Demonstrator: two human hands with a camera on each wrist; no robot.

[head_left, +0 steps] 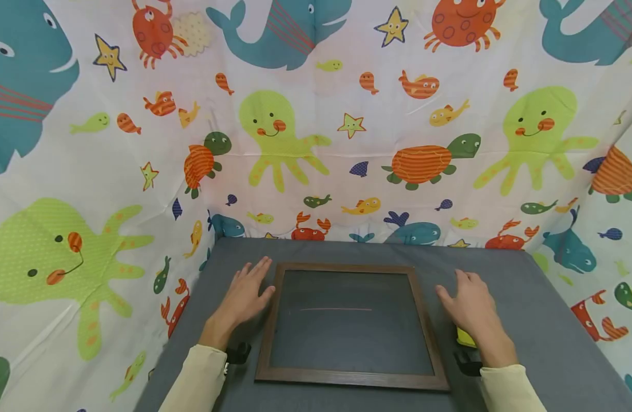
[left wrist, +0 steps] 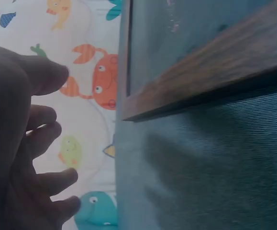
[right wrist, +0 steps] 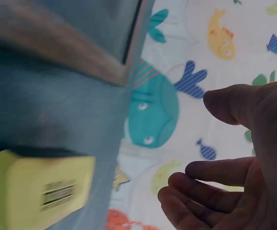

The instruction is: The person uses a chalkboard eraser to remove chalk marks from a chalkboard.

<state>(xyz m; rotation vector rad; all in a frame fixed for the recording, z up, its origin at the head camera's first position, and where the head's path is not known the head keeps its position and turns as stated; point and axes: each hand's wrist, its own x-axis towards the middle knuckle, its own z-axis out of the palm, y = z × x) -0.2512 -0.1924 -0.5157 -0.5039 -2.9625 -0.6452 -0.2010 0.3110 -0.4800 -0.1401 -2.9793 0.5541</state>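
A small chalkboard in a brown wooden frame lies flat on the grey cloth, with a thin pale pinkish line across its upper part. Just beyond the frame's left side, my left hand holds nothing, its fingers spread and relaxed. In the left wrist view the fingers hang apart from the wooden frame. My right hand is off the board's right side, empty, fingers loosely bent. Beneath it, partly hidden in the head view, is a yellow block; the right wrist view shows a barcode on this block.
The grey cloth-covered table extends around the board. A white curtain printed with sea animals stands along the back and both sides. Dark wrist-worn cameras sit by both cream sleeves.
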